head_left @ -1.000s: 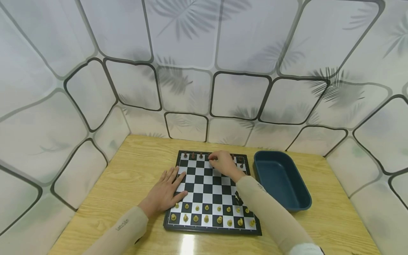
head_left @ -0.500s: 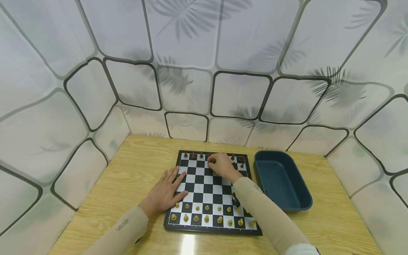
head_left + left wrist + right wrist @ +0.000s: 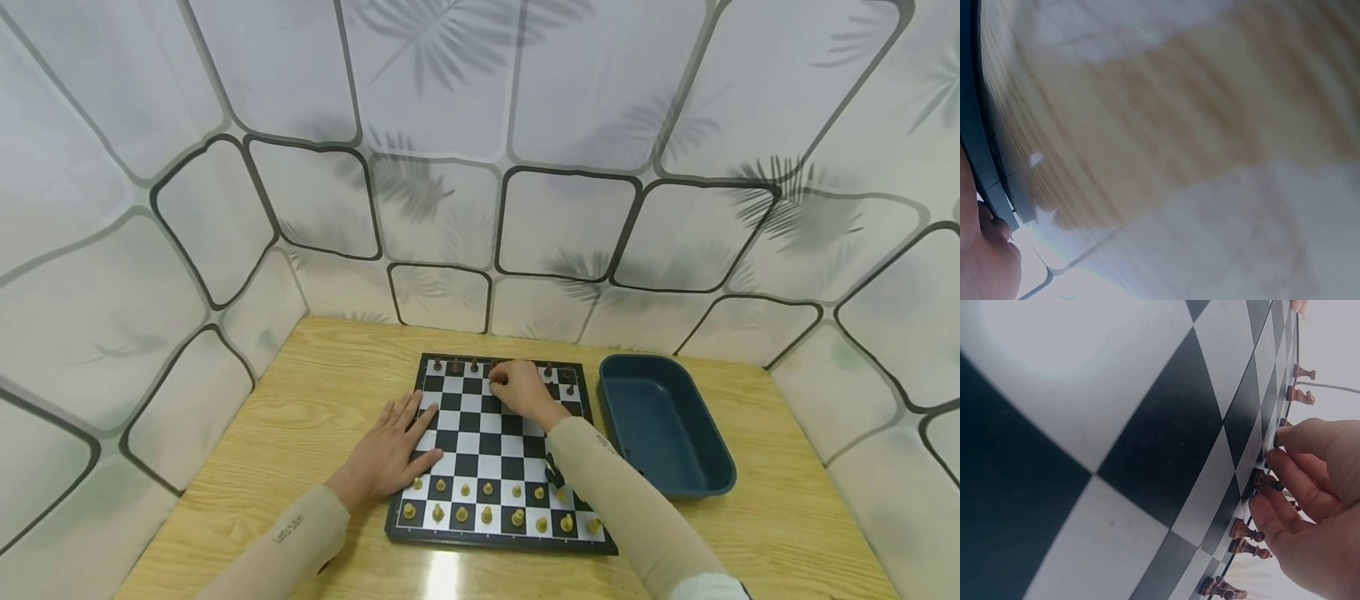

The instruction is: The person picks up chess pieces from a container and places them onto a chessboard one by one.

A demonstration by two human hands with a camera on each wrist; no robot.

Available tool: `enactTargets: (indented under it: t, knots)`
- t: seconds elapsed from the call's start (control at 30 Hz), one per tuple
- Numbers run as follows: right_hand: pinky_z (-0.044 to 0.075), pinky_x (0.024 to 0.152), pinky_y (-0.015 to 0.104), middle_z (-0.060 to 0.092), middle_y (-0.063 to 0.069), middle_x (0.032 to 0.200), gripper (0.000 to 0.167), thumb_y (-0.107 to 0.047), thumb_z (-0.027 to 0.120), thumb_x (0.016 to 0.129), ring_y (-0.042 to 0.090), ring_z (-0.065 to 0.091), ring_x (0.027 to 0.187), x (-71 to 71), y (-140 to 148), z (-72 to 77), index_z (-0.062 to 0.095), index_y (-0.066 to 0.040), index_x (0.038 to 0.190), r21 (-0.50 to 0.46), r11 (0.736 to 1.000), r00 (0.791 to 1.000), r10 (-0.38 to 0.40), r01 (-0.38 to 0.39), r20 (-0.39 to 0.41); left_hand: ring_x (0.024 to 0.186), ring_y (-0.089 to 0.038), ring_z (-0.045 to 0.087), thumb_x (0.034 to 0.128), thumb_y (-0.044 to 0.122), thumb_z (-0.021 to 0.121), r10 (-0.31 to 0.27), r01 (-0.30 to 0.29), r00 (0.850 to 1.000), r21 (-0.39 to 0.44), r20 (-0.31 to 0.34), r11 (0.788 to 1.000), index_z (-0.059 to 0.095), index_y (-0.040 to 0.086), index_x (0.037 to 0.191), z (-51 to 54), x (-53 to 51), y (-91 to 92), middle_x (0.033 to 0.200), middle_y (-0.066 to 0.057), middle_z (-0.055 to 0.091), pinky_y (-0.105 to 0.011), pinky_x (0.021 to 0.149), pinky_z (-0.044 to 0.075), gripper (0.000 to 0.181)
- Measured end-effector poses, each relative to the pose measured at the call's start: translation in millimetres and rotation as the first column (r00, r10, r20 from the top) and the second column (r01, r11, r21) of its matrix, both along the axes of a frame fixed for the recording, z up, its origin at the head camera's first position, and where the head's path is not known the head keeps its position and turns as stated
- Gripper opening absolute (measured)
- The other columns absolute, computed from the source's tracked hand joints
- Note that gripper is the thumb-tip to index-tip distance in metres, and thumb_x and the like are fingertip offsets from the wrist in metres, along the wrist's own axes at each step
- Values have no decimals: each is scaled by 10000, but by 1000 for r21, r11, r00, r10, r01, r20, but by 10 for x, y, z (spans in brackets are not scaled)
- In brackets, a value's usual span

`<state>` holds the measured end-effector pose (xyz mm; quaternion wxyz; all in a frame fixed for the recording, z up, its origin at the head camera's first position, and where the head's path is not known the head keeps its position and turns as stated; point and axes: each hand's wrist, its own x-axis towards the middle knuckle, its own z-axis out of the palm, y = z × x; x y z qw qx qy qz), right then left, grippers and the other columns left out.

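In the head view my right hand (image 3: 521,390) is over the far rows of the chessboard (image 3: 468,421), pinching a small dark brown pawn between thumb and forefinger, mostly covered by the fingertips. Seen from the right wrist, another brown pawn (image 3: 1266,481) stands by the lower fingers of that hand. My left hand (image 3: 386,454) lies flat with spread fingers across the board's left edge. Brown pieces line the far edge, among them a bishop-like piece (image 3: 474,365) at left and a pawn (image 3: 570,389) at right. Two rows of pale yellow pieces, including a pawn (image 3: 487,488), stand on the near side.
A dark blue bin (image 3: 667,425) stands right of the board, beside my right forearm; a few dark specks show near its left wall. The wooden table (image 3: 300,392) meets a patterned curtain (image 3: 442,217) at the back and sides.
My right hand has shifted slightly toward me and left, its fingertips now lower over the second row from the far edge. The left hand stays put.
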<state>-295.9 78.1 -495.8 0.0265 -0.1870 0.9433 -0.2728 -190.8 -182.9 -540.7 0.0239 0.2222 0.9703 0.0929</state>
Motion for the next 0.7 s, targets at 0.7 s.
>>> enactTargets:
  t: [0.7]
  knots:
    - [609, 948, 491, 775, 139, 1208, 270, -188, 660, 1044, 314, 724, 1112, 23, 239, 285, 770, -30, 1234, -68, 997, 999, -40, 40, 10, 1637, -387, 176, 1061, 690, 355, -2, 2, 1000, 3, -15, 1000, 277, 132, 1683, -8, 7, -4, 1756, -216, 149, -563, 1341, 149, 840]
